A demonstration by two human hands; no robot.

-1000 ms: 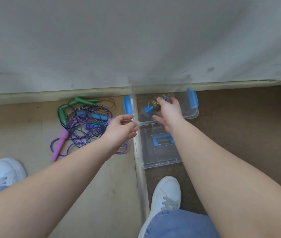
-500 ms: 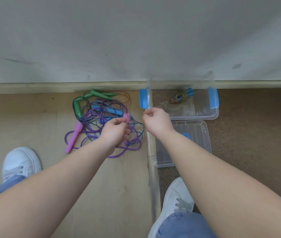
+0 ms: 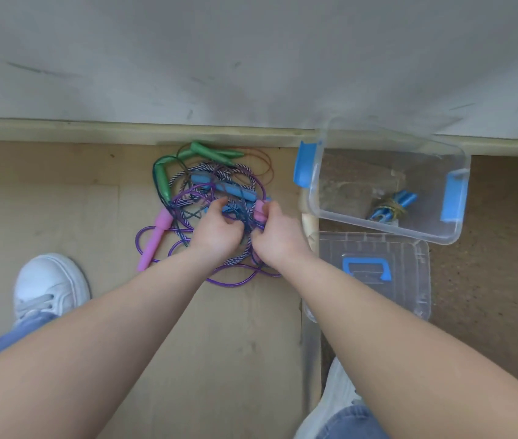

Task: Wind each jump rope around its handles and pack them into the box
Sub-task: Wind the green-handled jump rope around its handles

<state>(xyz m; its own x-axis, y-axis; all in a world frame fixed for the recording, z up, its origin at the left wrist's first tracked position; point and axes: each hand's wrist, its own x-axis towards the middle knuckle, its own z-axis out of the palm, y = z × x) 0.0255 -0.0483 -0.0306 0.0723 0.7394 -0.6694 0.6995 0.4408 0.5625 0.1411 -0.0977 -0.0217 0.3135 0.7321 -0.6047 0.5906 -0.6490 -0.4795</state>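
One wound rope (image 3: 392, 207) lay in box (image 3: 346, 218); three left in tangle (image 3: 219, 182) on floor (image 3: 61, 201). My right hand (image 3: 278, 239) gripped pink handle (image 3: 260, 210), left hand (image 3: 216, 231) clutched cords (image 3: 188, 213).

Half-hidden under right hand (image 3: 278, 240): pink handle (image 3: 259, 208)

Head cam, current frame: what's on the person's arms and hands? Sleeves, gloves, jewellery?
Nothing worn. The left forearm and right forearm are bare to the frame edge, with no sleeves showing. The left hand and right hand have no gloves, and no watch, ring, band or marking is visible.
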